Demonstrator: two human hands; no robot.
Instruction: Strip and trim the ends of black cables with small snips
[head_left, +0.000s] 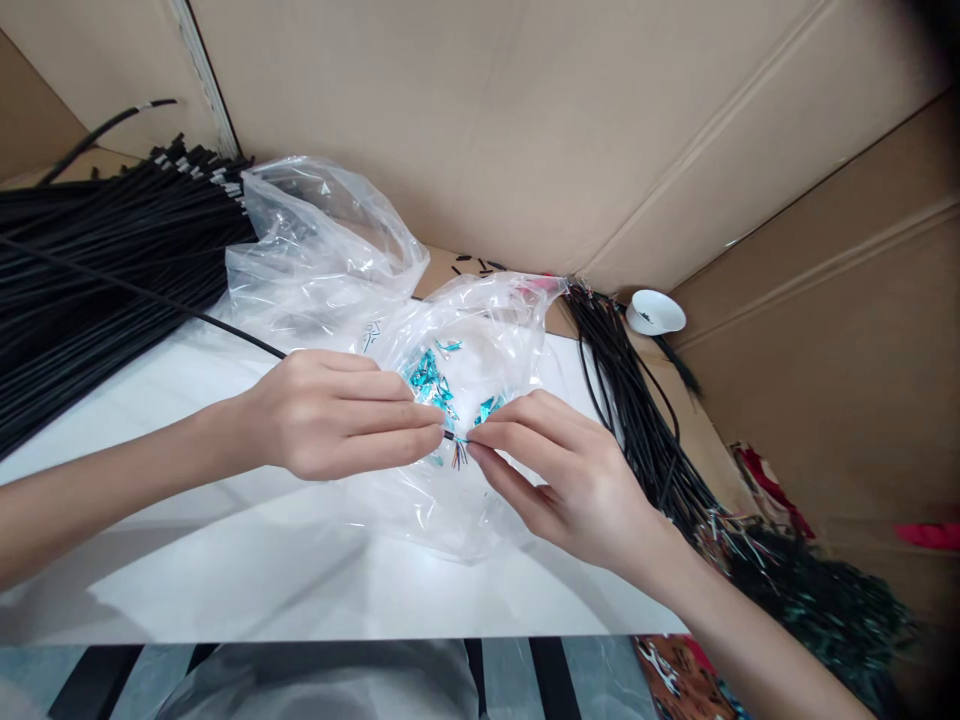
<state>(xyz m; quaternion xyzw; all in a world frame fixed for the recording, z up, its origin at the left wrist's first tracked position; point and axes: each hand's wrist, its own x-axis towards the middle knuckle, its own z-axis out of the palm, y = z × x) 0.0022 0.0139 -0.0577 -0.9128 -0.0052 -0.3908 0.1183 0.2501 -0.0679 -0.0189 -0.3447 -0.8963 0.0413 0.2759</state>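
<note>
My left hand (pixel 349 415) is closed around a thin black cable (pixel 225 328), which runs back to the upper left. Just past its fingertips the cable end shows, with thin coloured wires (pixel 459 455) fanned downward. My right hand (pixel 559 465) pinches at that end; a bit of blue-green foil seems to be between thumb and forefinger, though it is too small to be sure. Beneath both hands lies a clear plastic bag (pixel 442 515) with scraps of shiny blue-green foil (pixel 427 378) on it.
A large bundle of black cables (pixel 112 250) fills the left side. At right lies another bundle with bared wire ends (pixel 630 400), near a small white bowl (pixel 655 312). Cardboard walls (pixel 480 130) enclose the white table (pixel 300 590). A dark green tangled heap (pixel 817 600) sits at lower right.
</note>
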